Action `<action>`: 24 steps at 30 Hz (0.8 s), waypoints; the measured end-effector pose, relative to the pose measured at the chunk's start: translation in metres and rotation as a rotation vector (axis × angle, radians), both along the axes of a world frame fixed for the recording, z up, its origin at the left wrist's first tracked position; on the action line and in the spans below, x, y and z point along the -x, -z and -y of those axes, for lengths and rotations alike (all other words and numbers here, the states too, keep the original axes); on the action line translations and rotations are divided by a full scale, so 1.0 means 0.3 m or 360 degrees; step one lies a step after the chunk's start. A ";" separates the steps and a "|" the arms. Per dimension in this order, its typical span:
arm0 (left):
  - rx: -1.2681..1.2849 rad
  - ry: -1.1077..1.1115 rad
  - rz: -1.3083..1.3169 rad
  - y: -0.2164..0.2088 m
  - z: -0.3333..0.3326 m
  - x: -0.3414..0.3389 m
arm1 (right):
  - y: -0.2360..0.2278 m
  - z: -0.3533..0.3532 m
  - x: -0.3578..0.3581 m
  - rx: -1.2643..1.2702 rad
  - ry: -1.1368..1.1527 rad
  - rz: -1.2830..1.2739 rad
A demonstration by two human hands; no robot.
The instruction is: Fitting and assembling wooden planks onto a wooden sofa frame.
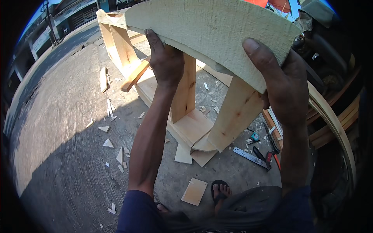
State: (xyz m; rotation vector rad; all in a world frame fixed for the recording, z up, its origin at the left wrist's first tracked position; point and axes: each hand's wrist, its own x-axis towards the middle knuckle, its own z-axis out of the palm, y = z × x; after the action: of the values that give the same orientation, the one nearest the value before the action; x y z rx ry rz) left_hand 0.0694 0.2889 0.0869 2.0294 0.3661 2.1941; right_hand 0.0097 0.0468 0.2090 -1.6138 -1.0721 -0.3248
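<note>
A wide, pale, rough-sawn wooden board [210, 31] lies across the upper view, tilted down to the right. My left hand [167, 62] is closed on its near edge, with most fingers hidden beneath. At the board's right end my right hand [287, 85] grips it, thumb on the top face and fingers behind. Below the board stands a wooden frame [184, 89] of planks with upright and slanting pieces, partly covered by the board. Whether the board rests on the frame, I cannot tell. A short wooden bar [135, 75] leans across the frame beside my left hand.
Wood offcuts [108, 143] and chips litter the concrete ground [74, 163]. Right of the frame lie a try square [250, 157], a teal tape measure [254, 136] and other tools. A square wood piece [194, 191] lies near my sandalled foot [221, 190]. Curved wooden strips [338, 128] stand at right.
</note>
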 end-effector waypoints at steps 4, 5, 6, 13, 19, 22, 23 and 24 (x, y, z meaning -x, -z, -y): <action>0.0053 0.0100 0.0003 0.008 0.016 0.004 | 0.000 0.016 0.005 -0.0027 0.0017 0.0057; 0.0057 0.0108 -0.0010 0.009 0.018 0.007 | -0.002 0.020 0.007 -0.0033 0.0015 0.0057; 0.0057 0.0109 -0.0011 0.007 0.020 0.006 | -0.002 0.020 0.008 -0.0035 0.0021 0.0058; 0.0149 0.0227 0.0095 0.005 0.017 -0.001 | -0.004 0.018 0.010 -0.0059 0.0022 0.0051; 0.0061 0.0099 0.0023 -0.002 0.021 0.008 | 0.000 0.012 0.003 -0.0047 0.0021 0.0053; 0.0115 0.0149 0.0009 -0.001 0.016 0.012 | -0.004 0.010 0.007 -0.0011 0.0034 0.0044; 0.0109 0.0142 0.0000 0.000 0.012 0.015 | -0.004 0.007 0.010 -0.0006 0.0055 0.0013; 0.0105 0.0127 -0.0001 0.006 0.011 0.020 | -0.002 0.004 0.011 -0.0011 0.0040 0.0013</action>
State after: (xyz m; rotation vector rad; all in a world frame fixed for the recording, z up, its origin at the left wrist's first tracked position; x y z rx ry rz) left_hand 0.0633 0.2855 0.0850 1.9752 0.3465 2.1069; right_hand 0.0063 0.0455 0.2096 -1.6222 -1.0564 -0.3514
